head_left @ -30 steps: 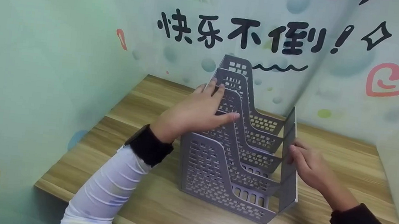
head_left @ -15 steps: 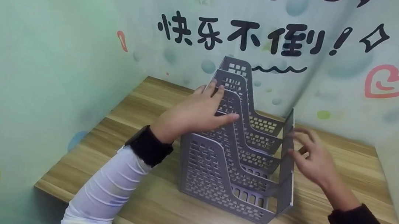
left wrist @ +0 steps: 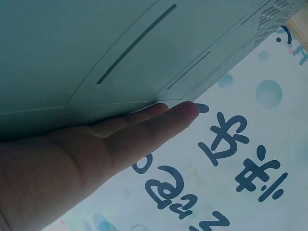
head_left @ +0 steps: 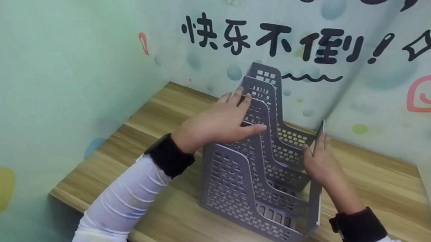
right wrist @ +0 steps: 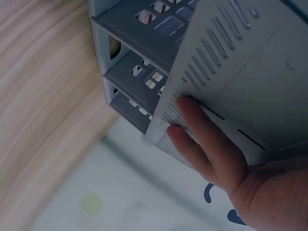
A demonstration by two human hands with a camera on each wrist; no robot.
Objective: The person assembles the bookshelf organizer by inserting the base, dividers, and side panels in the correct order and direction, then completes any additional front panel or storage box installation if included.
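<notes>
A grey plastic file rack [head_left: 228,186] with several slots stands upright on the table; its perforated dividers slope down to the right. My left hand [head_left: 215,123] lies with fingers extended against its tall back side, thumb spread over the divider edges. In the left wrist view, the fingers [left wrist: 178,115] rest along a smooth grey wall. At the low side stands a grey panel [head_left: 314,203]. My right hand [head_left: 323,164] touches it, its thumb at the slots' side. In the right wrist view, two nearly straight fingers [right wrist: 211,134] touch the panel's ridged outer face.
The wood-grain table [head_left: 164,228] extends around the rack, with its front edge close to me. A printed backdrop [head_left: 236,3] hangs behind and on both sides, close to the table's edges.
My right hand has shifted from bent fingers at the panel's outer face to straighter fingers along it, with the thumb farther inward. The left hand stays on the rack. The head view has shifted slightly.
</notes>
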